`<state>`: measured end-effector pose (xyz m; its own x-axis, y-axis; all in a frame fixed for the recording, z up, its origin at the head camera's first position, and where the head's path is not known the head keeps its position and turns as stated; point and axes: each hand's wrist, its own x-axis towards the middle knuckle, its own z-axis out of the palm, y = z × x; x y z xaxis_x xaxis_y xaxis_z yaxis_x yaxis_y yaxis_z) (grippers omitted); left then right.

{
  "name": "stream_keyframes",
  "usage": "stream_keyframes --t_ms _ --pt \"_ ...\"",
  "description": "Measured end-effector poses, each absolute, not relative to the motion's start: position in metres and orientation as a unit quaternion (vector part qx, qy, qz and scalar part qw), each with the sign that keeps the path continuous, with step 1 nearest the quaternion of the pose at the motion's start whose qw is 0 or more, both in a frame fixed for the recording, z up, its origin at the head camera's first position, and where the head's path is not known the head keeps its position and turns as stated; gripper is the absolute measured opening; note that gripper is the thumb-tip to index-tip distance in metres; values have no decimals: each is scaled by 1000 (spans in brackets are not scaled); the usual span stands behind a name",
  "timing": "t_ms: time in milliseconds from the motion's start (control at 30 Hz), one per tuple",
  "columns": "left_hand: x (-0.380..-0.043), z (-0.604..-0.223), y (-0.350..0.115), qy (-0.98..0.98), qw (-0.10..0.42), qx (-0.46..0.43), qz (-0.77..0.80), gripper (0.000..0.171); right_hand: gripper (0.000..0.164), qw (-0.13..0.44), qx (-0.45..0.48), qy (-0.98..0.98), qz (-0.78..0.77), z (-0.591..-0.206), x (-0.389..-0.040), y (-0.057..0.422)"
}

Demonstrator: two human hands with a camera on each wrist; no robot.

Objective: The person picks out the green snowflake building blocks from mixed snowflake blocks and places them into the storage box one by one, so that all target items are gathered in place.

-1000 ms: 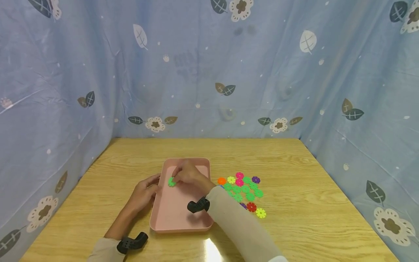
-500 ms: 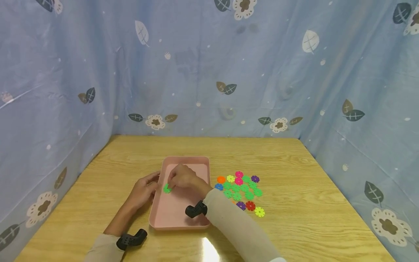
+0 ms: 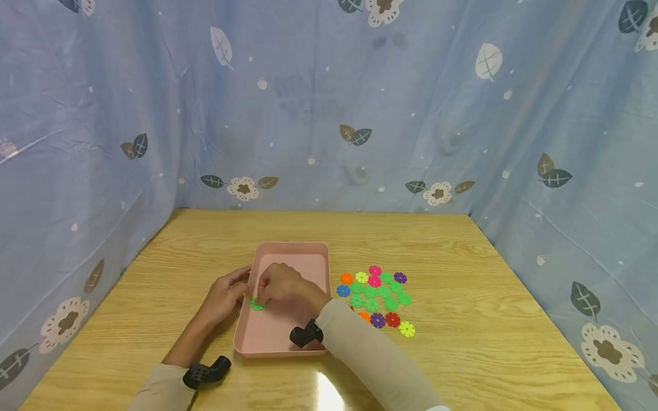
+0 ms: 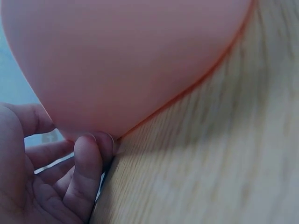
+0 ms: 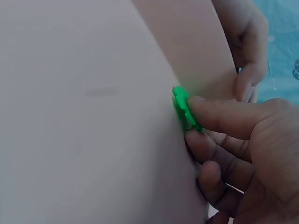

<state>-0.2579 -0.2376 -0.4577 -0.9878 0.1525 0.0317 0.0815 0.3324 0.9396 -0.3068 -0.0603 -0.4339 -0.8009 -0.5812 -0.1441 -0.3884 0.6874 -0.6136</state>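
Observation:
My right hand (image 3: 283, 283) is inside a shallow pink tray (image 3: 262, 339), close to its left wall. Between thumb and fingertips it pinches a bright green, flower-shaped snowflake disc (image 5: 183, 105), low over the tray floor; whether a second disc lies against it I cannot tell. On the tray's outer left side my left hand (image 3: 221, 299) holds on, thumb by the rim and the other fingers (image 4: 88, 156) curled against the lower edge. The fingers of the right hand partly cover the green disc in the head view.
Several loose snowflake discs lie right of the tray: a cluster of green ones (image 3: 383, 291), plus orange (image 3: 346, 278), pink (image 3: 375, 270), blue (image 3: 343, 290), purple (image 3: 377, 320), red (image 3: 393, 319) and yellow (image 3: 406, 329). A blue patterned curtain (image 3: 308, 103) surrounds the wooden table (image 3: 493, 337).
My right hand has moved left and toward me inside the tray, carrying the green disc to the left wall. My left hand has stayed at the tray's side.

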Motion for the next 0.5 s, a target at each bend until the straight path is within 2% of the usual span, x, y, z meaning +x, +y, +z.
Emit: stream_keyframes --t_ms 267,500 --pt "-260 -462 -239 816 20 62 575 51 22 150 -279 910 -268 -437 -306 -61" --pt "-259 -462 -238 808 32 66 584 49 24 152 -285 914 -247 -436 -299 -59"
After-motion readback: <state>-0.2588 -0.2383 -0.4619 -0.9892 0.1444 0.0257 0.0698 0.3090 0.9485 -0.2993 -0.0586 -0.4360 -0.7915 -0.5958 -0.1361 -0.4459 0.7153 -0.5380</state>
